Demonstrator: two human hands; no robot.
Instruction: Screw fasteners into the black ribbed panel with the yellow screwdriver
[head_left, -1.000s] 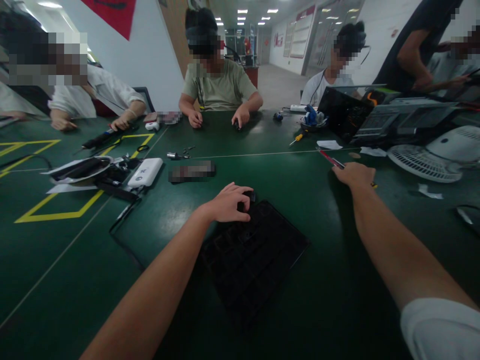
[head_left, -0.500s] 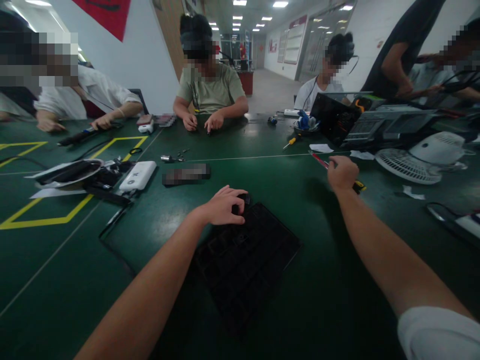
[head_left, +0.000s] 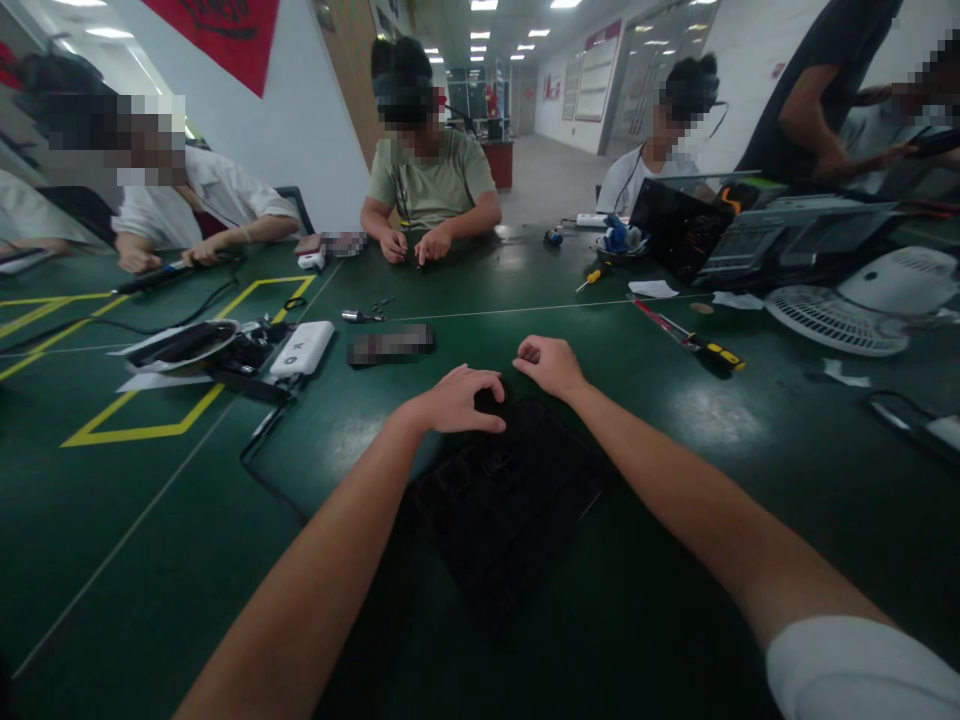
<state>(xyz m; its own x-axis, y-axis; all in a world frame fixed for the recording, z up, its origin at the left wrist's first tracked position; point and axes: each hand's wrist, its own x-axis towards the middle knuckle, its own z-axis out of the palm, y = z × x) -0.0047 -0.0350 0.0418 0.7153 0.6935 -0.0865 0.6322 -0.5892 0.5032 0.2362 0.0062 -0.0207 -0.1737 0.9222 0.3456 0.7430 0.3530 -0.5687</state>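
Observation:
A flat black panel [head_left: 517, 500] with a grid-like surface lies on the green table in front of me. My left hand [head_left: 461, 398] curls round a dark part at its far corner, thumb on the near side and fingers on the far side. My right hand [head_left: 551, 368] is just beyond the panel's far right edge, its fingers curled in towards the thumb. What it holds, if anything, is hidden. Off to the right lie a yellow-and-black screwdriver [head_left: 718, 352] and a thin red tool [head_left: 660, 320], both away from my hands.
Left stand a white box [head_left: 302, 349] and a round metal dish [head_left: 191, 345] of dark parts, with cables. A white fan [head_left: 862, 295] and an opened computer case [head_left: 795, 240] are at right. A small screwdriver [head_left: 596, 275] lies farther back. Several people sit around the table.
My right hand has left the red tool and the screwdriver and moved left to the panel's far edge. My left hand stays at the panel's corner. The view has shifted slightly.

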